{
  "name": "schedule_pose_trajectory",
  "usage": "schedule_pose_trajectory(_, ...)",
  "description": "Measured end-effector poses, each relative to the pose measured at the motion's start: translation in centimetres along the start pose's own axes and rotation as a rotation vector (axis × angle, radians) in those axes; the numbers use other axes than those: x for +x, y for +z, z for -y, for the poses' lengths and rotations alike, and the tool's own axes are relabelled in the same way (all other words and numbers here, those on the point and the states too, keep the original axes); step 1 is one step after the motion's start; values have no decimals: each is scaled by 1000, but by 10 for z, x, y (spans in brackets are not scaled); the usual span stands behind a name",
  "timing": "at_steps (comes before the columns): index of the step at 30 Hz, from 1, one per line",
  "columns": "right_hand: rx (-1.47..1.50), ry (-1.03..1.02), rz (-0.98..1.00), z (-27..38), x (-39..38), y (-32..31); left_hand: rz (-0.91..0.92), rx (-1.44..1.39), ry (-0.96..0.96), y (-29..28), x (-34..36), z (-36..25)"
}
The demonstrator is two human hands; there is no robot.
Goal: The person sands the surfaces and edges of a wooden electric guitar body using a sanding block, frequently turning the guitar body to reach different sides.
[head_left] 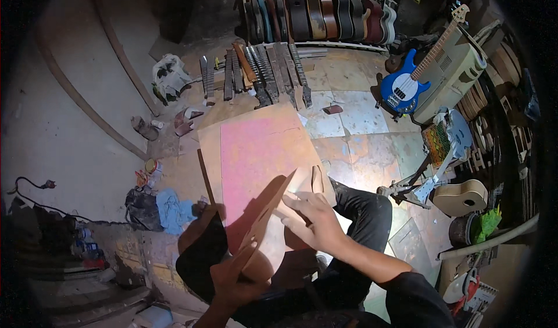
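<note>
A thin, pale wooden piece with curved edges, looking like a guitar body [267,249], is tilted up on edge over my lap. My left hand [232,281] is closed round its lower end. Against its upper part, my right hand [314,220] has bent fingers and a thumb closed on something I cannot make out, which the fingers mostly hide. Under and beyond the piece is a board with a pink sheet [261,148] on it. A small curved wooden part [317,180] shows at the board's right edge, near my right fingers.
Several guitar necks [261,69] lie on the floor ahead, before a rack of guitar bodies [314,14]. A blue electric bass [407,81] leans at right, above an acoustic guitar body [460,198]. A blue cloth [173,212] lies at left by the wall.
</note>
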State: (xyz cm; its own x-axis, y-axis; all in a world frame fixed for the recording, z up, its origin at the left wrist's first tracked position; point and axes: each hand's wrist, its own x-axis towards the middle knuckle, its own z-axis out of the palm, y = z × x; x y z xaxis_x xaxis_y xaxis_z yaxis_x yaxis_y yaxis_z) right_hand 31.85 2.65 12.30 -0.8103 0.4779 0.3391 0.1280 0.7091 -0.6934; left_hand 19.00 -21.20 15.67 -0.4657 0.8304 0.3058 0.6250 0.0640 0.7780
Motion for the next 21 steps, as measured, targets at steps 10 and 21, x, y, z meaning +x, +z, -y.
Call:
schedule_pose_trajectory(10,-31,74,34,-10,14,2,-30,15,-119,-6,15,-4)
schedule_pose_trajectory(21,40,228,-230,-65,10,36,-122,-50,-178,-8,22,2)
